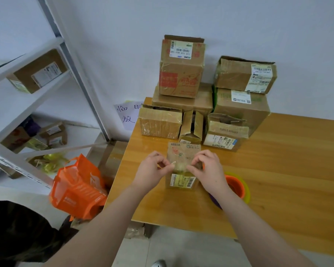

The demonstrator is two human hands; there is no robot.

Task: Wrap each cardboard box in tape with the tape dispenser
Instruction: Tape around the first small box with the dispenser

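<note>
Head view: left hand (154, 168) & right hand (204, 166) each pinching clear tape (178, 165) over small box (181, 156), front-centre of surface (278, 160); dispenser (236, 185) beside R wrist. Risk: uneven pull, so creased, self-stuck tape or box dragged askew.

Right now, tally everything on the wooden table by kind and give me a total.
Cardboard boxes: 8
Tape dispenser: 1
Total: 9
The left hand and right hand pinch clear tape on the nearest box.
</note>
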